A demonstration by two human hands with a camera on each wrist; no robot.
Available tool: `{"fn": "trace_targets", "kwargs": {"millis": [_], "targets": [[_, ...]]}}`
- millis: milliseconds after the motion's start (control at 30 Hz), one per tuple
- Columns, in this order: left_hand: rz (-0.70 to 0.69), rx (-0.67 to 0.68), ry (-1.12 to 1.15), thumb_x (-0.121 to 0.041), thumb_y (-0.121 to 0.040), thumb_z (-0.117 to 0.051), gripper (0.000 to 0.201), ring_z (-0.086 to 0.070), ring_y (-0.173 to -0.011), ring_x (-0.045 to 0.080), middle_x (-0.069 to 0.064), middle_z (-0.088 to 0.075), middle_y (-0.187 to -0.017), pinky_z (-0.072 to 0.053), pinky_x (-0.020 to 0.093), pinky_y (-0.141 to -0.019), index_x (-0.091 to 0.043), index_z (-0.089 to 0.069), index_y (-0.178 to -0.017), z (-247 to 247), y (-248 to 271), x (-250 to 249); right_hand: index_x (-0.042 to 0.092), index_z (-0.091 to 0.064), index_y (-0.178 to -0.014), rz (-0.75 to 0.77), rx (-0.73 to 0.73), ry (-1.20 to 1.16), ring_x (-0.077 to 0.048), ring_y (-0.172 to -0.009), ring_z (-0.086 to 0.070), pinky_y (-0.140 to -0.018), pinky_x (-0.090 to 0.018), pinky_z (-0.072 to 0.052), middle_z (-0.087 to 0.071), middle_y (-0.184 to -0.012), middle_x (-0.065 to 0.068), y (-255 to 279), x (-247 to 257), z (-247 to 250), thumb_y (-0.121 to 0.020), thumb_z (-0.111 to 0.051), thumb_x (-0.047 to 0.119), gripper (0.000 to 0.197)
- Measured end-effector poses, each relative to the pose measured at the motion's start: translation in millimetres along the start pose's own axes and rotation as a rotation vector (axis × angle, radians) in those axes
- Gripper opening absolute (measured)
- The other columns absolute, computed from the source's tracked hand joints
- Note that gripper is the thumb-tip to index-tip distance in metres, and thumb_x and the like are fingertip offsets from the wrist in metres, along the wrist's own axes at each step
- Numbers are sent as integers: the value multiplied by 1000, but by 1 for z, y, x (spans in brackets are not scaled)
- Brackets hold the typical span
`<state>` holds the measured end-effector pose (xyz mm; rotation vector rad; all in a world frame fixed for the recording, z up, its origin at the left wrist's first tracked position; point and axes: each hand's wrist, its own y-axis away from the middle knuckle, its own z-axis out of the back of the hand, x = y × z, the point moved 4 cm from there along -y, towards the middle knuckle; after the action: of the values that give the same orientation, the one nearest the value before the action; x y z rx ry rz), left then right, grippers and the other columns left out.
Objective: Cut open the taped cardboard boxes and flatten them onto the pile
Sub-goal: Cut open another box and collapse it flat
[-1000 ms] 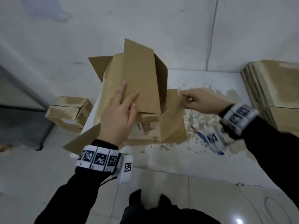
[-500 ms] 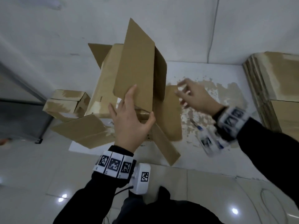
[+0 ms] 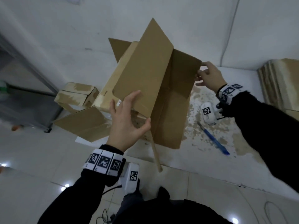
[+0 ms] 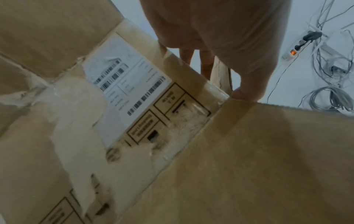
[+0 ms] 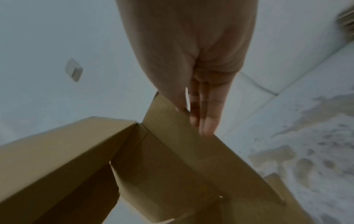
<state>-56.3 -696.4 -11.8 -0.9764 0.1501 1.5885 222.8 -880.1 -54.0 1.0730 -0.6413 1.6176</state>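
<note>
Cardboard box held open above the white table, flaps splayed.
Head view: left hand grips a long flap, right hand pinches the far flap's edge; blue knife lies on the table; flattened pile at right. Left wrist view: white label with barcodes, print too blurred to read. Right wrist view: fingers clasp the flap's edge.

Left hand gripping, thumb spread; right hand reaching forward, pinching; both sleeves black
</note>
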Motion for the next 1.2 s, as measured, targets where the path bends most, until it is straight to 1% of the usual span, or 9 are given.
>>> {"fn": "trace_targets", "kwargs": {"millis": [67,167,300,400,467,600,800,1000,1200], "targets": [[6,2,-24,-33,-75,-68,69,-35,-117,-11,-18,-43,-124,-9,62,-113,-25,-35,-135,-8,-7,2,16,-26,-142,-25,-22,-216,-30,-101,-62,-88,-41,-53,-58,-113,-18,33,1,-10,-100,-43,28,47],[3,-14,-64,-29,-75,-69,69,-33,-111,-9,-16,-43,-121,-9,61,-114,-21,-37,-136,-24,-31,5,19,-32,-140,19,88,-536,-12,-106,-61,-92,-30,-51,-58,-120,-6,116,9,-28,-95,-38,46,52],[9,21,-98,-33,-80,-60,69,-48,-119,16,-3,-54,-123,-3,56,-116,-21,-31,-142,-55,-69,18,34,-41,-132,94,356,-382,8,-106,-57,-88,-18,-50,-56,-120,18,200,1,-83,-86,-60,33,49],[-74,108,-166,-40,-90,-53,73,-40,-131,26,7,-48,-140,3,53,-117,-22,-17,-151,-83,-87,33,26,-51,-116,50,3,-367,3,-95,-60,-89,-24,-52,-61,-107,9,183,-21,-102,-94,-55,9,28],[-140,238,-228,-53,-90,-48,82,-27,-141,25,5,-37,-150,5,54,-116,-26,-2,-153,-103,-96,51,22,-55,-115,-41,-152,-436,5,-94,-60,-86,-20,-51,-64,-107,5,159,-33,-99,-94,-55,9,25],[-257,556,-428,-78,-79,-32,94,-3,-148,22,2,-10,-161,3,58,-115,-38,20,-146,-148,-102,97,18,-54,-117,-159,-286,-299,-18,-105,-62,-91,-39,-52,-64,-114,-4,123,-64,-93,-90,-59,17,28],[-113,956,-457,-77,-78,-43,97,16,-146,18,-2,18,-159,5,64,-113,-51,33,-131,-198,-93,158,5,-42,-135,-390,-97,-91,-30,-115,-54,-98,-46,-45,-56,-127,-16,70,-96,-98,-90,-60,14,49],[-163,1013,-451,-73,-83,-42,94,24,-144,20,0,24,-157,14,57,-113,-37,17,-147,-205,-83,181,2,-22,-145,-460,-228,526,-34,-135,-27,-110,-42,-23,-27,-148,-20,71,-107,-112,-90,-58,21,69],[-23,1005,-459,-69,-86,-40,86,28,-143,20,0,29,-155,21,51,-110,-39,10,-149,-174,-77,211,29,0,-151,-218,208,779,-20,-146,13,-113,-58,7,6,-160,2,46,-91,-224,-99,-14,48,57]]}}
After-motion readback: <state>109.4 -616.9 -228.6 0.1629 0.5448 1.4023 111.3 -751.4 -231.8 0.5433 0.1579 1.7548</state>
